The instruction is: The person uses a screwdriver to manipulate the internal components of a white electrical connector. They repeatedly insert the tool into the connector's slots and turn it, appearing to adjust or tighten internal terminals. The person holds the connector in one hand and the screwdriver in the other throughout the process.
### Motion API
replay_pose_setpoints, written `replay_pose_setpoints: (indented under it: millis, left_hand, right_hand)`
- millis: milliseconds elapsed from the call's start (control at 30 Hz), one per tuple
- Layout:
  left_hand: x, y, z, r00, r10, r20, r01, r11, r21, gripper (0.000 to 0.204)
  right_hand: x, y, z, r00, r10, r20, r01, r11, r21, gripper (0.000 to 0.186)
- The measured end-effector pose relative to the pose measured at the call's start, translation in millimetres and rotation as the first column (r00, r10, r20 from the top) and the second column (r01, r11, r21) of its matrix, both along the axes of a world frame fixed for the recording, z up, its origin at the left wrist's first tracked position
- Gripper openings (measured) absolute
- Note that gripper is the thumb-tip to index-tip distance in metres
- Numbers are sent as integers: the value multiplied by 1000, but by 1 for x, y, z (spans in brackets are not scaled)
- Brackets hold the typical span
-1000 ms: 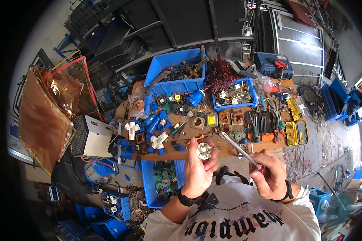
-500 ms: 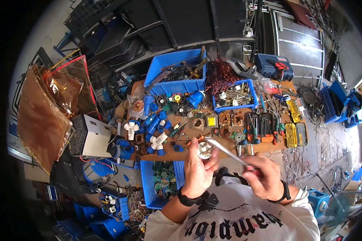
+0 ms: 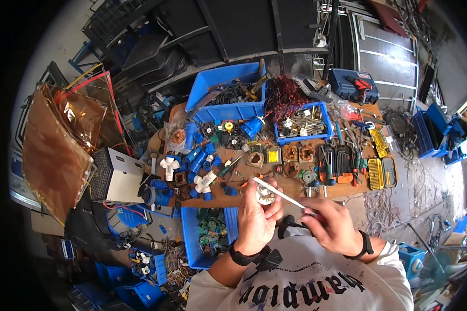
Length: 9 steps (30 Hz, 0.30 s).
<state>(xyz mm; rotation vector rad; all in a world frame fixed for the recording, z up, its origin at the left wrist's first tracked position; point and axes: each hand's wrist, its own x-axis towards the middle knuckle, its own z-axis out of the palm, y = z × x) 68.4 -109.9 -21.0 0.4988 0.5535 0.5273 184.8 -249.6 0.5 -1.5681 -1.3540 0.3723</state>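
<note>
My left hand (image 3: 254, 224) is raised at the bench's near edge, its fingers and thumb closed around a small round white electrical fitting (image 3: 265, 198) with metal parts inside. My right hand (image 3: 334, 223) grips the handle of a screwdriver (image 3: 285, 196), which is mostly covered by the fingers. The long shaft slants up and left, across the fitting's face, with its tip near my left thumb. Whether the tip touches the fitting, I cannot tell. Left of my hands, blue connectors (image 3: 196, 165) and a white three-way fitting (image 3: 169, 167) lie on the wooden bench (image 3: 228, 200).
At the back of the bench stand a large blue bin (image 3: 225, 112) of cables and a blue tray (image 3: 304, 138) of metal pieces. Hex keys (image 3: 343, 161) and other hand tools lie to the right. Below the bench, another blue bin (image 3: 193, 248) holds green circuit boards.
The right hand has moved left and slightly lower. The screwdriver's tip has shifted left across the fitting, toward the left thumb. The left hand has barely moved.
</note>
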Motion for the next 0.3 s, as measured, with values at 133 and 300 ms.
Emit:
replay_pose_setpoints:
  millis: [133,300]
  left_hand:
    - [-4,1,-8,1000,-3,31,3,1000,-2,45]
    - [0,3,-1,999,-29,13,29,999,-13,46]
  right_hand:
    - [3,-16,1,1000,-14,6,14,998,54,30]
    - [0,-5,-3,999,19,-46,-18,999,26,37]
